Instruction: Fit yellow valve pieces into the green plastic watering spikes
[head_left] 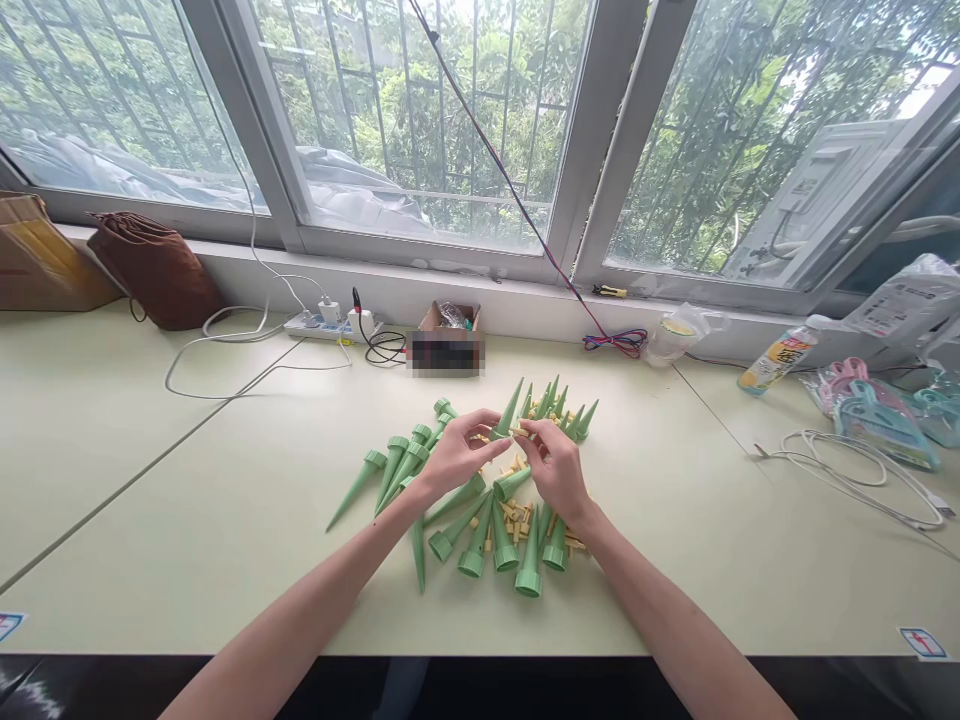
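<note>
My left hand [459, 452] is closed around the wide end of a green plastic watering spike [510, 408], whose tip points up. Close beside it, my right hand [553, 465] pinches a small yellow plastic piece [519, 432] near the spike's base. Whether the two parts touch is hard to make out. Below the hands lie several loose green spikes [529, 570] with a heap of small yellow pieces [517, 520] among them. Capped green spikes [396, 462] lie to the left, and behind my right hand a group of green spikes [583, 420] stands with points up.
At the back of the table [262, 520] are a power strip [307, 326], a small cardboard box [450, 318] and a bundled cable [615, 342]. A brown pouch [157, 270] lies at left. A bottle [781, 356], a white cable [862, 475] and bagged dustpans [881, 420] lie at right.
</note>
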